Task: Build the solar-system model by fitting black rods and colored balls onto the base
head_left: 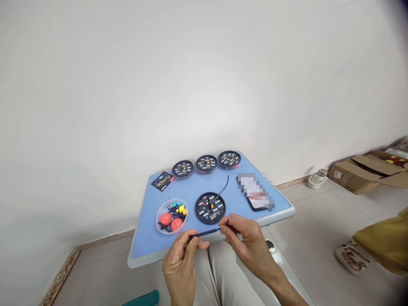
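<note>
Pinching a thin dark rod (204, 233) between them, the left hand (180, 267) and right hand (251, 246) held it level over the table's near edge, fingers closed on it from either end, the left gripping the nearer-left end and the right the end just short of the round black disc (210, 208). That disc, printed with small coloured labels, lay on the blue table top (143, 242) just beyond the hands, with a slender black wire (223, 189) curving up and away from its centre. To its left sat a clear round plastic dish (171, 216) holding two glossy red balls (165, 219), small yellow and teal beads (180, 208) and dark rods. Three matching discs (206, 164) lined the far edge, beside a small dark printed card (162, 181) at far left. A phone (255, 191), its screen pixelated, lay to the right. Beyond the table, on the tiled floor at right, stood an open cardboard box (353, 174), and a co-worker's sandalled foot (352, 257) showed near it.
</note>
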Tool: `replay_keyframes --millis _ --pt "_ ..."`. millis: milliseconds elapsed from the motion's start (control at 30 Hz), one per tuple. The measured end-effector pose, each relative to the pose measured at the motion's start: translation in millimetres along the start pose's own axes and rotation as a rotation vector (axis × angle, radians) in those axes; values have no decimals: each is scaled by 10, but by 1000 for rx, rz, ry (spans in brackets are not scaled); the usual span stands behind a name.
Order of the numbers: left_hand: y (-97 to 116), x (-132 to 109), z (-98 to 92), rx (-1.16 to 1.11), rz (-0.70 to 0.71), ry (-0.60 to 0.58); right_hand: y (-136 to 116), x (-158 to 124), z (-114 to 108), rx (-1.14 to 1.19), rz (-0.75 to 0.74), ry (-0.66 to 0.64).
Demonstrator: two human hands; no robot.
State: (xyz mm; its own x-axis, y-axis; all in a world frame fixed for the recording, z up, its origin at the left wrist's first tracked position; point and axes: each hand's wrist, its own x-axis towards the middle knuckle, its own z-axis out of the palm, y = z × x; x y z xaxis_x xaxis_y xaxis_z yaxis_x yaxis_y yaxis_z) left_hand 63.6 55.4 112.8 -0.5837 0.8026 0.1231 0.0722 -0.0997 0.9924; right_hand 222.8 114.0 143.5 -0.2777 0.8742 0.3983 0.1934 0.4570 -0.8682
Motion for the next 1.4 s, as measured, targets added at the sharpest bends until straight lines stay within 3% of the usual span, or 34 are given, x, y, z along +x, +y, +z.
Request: replay_keyframes --millis 433,767,1033,1400 --pt "-27 -18 51 -49 -28 28 74 -4 53 283 153 1" --pt "-7 -34 88 -67 -41 29 117 -2 81 46 -88 133" --pt "-29 -20 93 -67 -48 20 124 2 95 -96 -160 161" --pt "-68 -8 97 -52 -82 52 149 -19 58 -175 -201 101"
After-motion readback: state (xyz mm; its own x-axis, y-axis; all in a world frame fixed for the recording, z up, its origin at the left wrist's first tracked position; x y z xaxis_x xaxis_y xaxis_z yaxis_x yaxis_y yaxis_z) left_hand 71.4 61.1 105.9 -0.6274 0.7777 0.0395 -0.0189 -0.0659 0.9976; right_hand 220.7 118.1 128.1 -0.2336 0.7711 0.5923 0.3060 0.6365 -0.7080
